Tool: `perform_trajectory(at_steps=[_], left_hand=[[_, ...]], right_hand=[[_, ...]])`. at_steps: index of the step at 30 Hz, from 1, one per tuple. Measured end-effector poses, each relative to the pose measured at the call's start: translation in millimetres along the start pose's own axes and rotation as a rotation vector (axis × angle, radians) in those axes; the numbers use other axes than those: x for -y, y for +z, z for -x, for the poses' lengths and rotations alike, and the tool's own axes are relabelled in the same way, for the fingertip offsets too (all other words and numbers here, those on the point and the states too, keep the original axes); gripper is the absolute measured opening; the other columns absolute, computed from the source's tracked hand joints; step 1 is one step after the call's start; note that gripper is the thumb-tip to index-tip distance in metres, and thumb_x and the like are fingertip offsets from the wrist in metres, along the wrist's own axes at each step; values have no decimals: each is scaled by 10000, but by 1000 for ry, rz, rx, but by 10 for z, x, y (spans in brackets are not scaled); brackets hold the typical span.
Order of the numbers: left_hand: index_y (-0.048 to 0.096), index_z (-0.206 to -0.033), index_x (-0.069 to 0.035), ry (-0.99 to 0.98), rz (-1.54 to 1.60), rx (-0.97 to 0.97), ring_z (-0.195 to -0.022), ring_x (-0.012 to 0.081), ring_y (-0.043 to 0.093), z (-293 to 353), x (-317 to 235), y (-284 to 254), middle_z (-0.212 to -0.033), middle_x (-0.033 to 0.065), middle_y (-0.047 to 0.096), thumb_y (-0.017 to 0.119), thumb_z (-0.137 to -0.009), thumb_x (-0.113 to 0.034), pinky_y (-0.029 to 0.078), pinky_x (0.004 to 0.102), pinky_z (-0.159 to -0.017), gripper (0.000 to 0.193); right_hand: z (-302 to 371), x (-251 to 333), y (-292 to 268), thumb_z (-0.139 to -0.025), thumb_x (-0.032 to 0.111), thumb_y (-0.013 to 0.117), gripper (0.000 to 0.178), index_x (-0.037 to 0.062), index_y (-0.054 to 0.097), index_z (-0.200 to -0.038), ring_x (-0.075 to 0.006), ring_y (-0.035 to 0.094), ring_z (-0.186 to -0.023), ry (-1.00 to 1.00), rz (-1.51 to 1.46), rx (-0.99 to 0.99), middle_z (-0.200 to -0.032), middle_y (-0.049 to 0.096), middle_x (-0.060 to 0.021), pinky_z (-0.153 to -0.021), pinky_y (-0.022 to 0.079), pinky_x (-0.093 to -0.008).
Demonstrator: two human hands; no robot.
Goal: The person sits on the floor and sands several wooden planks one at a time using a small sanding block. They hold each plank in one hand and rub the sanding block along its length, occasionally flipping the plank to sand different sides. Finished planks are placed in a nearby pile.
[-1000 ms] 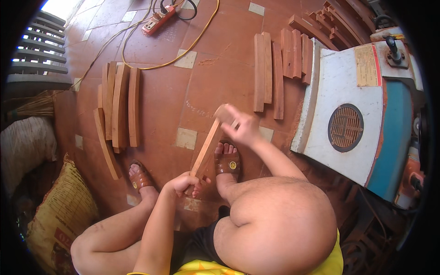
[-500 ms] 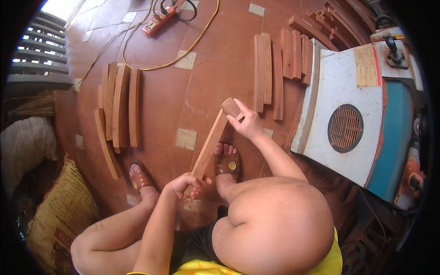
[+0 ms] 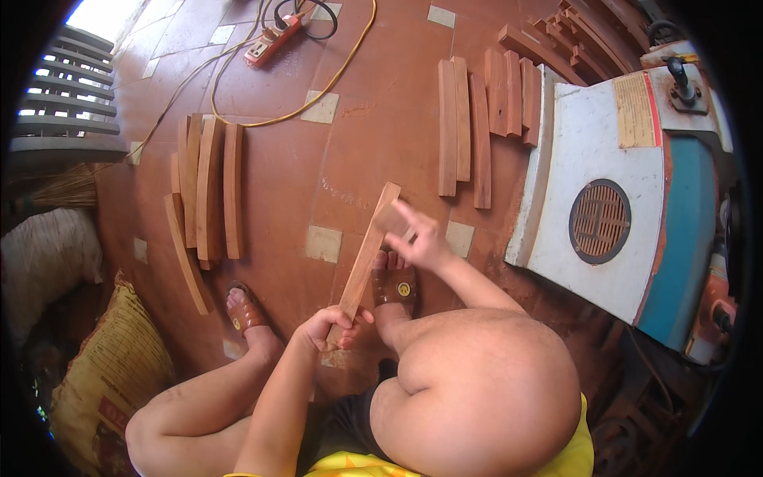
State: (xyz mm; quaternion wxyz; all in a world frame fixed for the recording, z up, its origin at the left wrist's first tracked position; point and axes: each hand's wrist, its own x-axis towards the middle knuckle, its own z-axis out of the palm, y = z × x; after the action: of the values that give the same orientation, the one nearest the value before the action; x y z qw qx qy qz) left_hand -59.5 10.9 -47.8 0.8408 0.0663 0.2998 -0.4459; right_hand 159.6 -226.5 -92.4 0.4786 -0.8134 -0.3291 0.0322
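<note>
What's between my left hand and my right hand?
In the head view, a wooden strip runs up from your left hand, then a blurred brown piece sits at your right hand.

The wooden bar (image 3: pixel 368 254) in the left hand (image 3: pixel 327 327) is between the left bars (image 3: pixel 208 191) on the floor (image 3: pixel 278 175) and the right bars (image 3: pixel 462 119) beside a machine (image 3: pixel 596 143). A power strip (image 3: pixel 273 42) lies farther ahead.
</note>
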Motion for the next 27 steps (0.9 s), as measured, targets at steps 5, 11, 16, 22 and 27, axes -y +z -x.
perform_trajectory(at_steps=[5, 11, 16, 22, 27], left_hand=[[608, -1183, -3, -3, 53, 57, -573, 224, 566, -49, 92, -76, -702, 91, 548, 679, -788, -180, 457, 374, -540, 438], [516, -1003, -55, -74, 266, 275, -556, 222, 552, -121, 84, -94, -685, 83, 529, 654, -828, -196, 454, 368, -528, 264], [487, -967, -63, -42, 377, 365, -517, 208, 548, -99, 156, -149, -666, 76, 528, 656, -837, -194, 450, 352, -491, 250], [483, -956, -63, -83, 366, 372, -510, 209, 553, -112, 119, -208, -664, 74, 533, 654, -839, -188, 470, 350, -487, 243], [487, -947, -52, -62, 416, 371, -479, 207, 533, -89, 138, -131, -652, 79, 526, 658, -837, -186, 478, 349, -481, 243]], right_hand=[[266, 685, -53, -876, 342, 867, 794, 106, 559, -1569, -288, 671, -695, -182, -203, 446, -828, 671, -123, -694, 592, -418], [-163, 15, -69, -915, 323, 840, 727, 50, 573, -1535, -312, 785, -908, 84, -10, -38, -1012, 782, -180, -841, 658, -405], [174, 631, -69, -829, 244, 904, 793, 35, 585, -1524, -344, 755, -857, -116, -225, 301, -1007, 754, -187, -776, 627, -388], [-27, 116, 18, -890, 340, 862, 753, 97, 577, -1543, -329, 759, -801, -33, -42, 72, -925, 751, -191, -723, 632, -422], [-137, 118, 54, -900, 354, 851, 722, 71, 600, -1515, -333, 762, -823, 51, -47, 41, -899, 754, -184, -734, 628, -423]])
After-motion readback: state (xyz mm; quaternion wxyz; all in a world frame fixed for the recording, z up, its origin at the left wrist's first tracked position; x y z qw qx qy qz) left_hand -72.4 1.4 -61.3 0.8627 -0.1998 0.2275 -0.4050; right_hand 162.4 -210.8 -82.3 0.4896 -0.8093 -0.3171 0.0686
